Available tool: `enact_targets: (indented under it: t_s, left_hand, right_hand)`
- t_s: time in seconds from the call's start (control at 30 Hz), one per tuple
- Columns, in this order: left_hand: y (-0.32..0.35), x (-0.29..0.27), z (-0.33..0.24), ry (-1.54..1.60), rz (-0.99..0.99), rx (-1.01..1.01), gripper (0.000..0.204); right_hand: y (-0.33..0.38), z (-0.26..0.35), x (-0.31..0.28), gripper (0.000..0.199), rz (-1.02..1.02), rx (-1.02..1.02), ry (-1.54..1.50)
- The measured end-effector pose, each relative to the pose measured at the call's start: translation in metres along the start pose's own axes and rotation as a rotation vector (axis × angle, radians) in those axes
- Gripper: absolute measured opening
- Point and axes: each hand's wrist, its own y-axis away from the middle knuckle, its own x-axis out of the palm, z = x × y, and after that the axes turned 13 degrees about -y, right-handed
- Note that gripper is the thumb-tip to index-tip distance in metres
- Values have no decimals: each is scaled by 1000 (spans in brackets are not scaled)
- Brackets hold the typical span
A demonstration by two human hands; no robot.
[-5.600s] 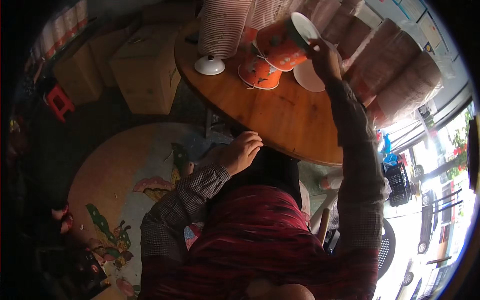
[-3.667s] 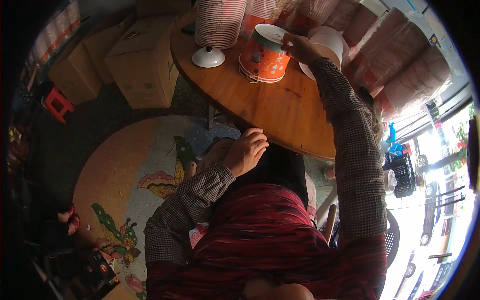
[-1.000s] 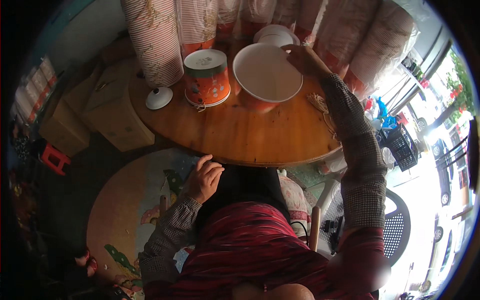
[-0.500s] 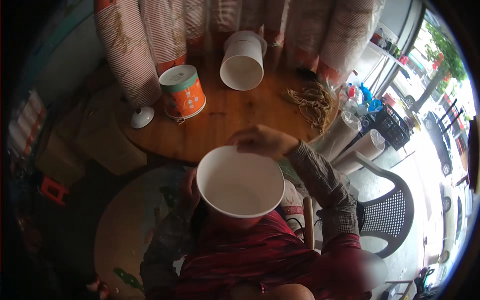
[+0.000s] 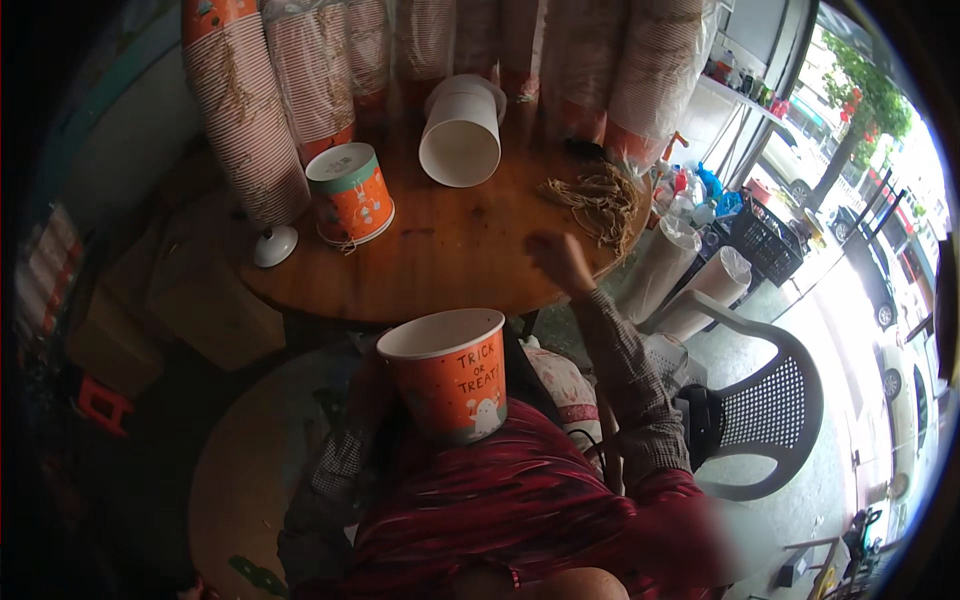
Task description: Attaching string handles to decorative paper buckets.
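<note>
Paper bucket (image 5: 445, 385) before torso, near side of table (image 5: 440, 265). On table: upturned bucket (image 5: 355, 200) left, pot lid (image 5: 275, 246) left of it at edge, paper tub (image 5: 460, 150) farther back near middle, string bundle (image 5: 600, 205) right. Nested stacks (image 5: 240, 110) line back. Right hand (image 5: 560, 262) on near side of string. Plastic armchair (image 5: 770, 400) right of person, crate (image 5: 765, 240) beyond it. Cardboard boxes (image 5: 215, 310) left of table.

Right fingers (image 5: 546, 244) blurred, tall stacks (image 5: 245, 120) cropped (above)
</note>
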Motion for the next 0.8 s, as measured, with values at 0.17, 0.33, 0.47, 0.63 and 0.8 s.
enact_targets:
  t_s: [0.17, 0.33, 0.47, 0.63, 0.8]
  left_hand:
    - [-5, 9, 44, -61, -38, 156, 38]
    - [-6, 2, 25, -265, -175, 109, 37]
    - [-15, -5, 29, -198, -360, 142, 36]
    - [-100, -4, 7, 155, -370, 225, 31]
    - [-168, 18, 13, 249, -35, 145, 27]
  right_hand:
    - [-42, -71, -76, 23, -317, -280, 637]
    - [-54, -77, -60, 20, -394, -69, 662]
    - [-71, -86, -34, 17, -146, -247, 1009]
    - [-92, -135, -9, 40, -83, -306, 708]
    - [-109, -162, -8, 37, -360, -394, 764]
